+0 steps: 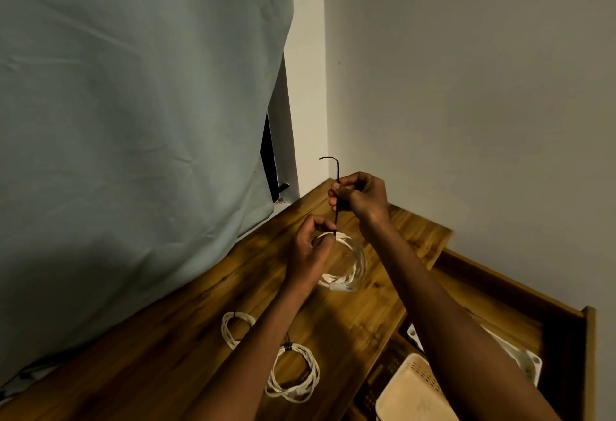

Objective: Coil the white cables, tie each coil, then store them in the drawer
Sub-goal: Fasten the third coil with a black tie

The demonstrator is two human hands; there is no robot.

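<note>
Here the left hand [308, 247] pinches the white coil [346, 262] at its top, near the table's [186, 337] far corner, likely to keep the loops bunched while the right hand [358, 195], curled shut round the black tie [336, 187], pulls its tail up and tight. Two tied coils [293, 374] lie nearer the front edge. The open drawer [500, 290] just past the right edge leaves room for storing them.
</note>
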